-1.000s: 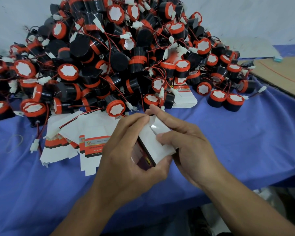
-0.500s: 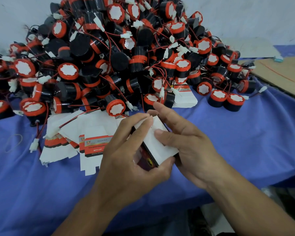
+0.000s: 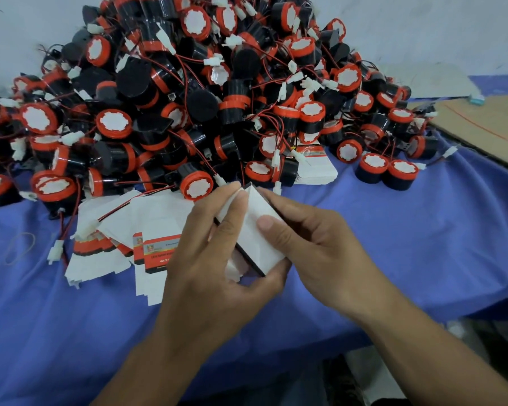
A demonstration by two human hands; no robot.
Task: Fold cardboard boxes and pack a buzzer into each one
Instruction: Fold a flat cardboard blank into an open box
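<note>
Hands, both yours, hold one small white cardboard box [image 3: 255, 238] between them, over the blue-covered tabletop [image 3: 393, 230]. Your left hand [image 3: 214, 259] has its grip closed around the box: fingers lie along the upper left face, reaching its far corner, and the thumb hooks under the near corner. Your right hand [image 3: 314, 250] also has its grip on the box: the thumb presses flat on the white face turned toward you, and the fingers curl behind the right side. The box sits tilted, one corner pointing away from you, a dark edge showing along its left side. What is inside cannot be seen.

Just left of your left hand, a loose fan of flat box blanks [image 3: 159, 212], white with red and black printed bands, lies on the cloth. Behind it rises a large heap of buzzers [image 3: 188, 98], black cylinders with red rims, white faces and thin red wires ending in white plugs. A tan rubber band [image 3: 19, 252] lies far left; a brown cardboard sheet [image 3: 487, 124] lies far right.
</note>
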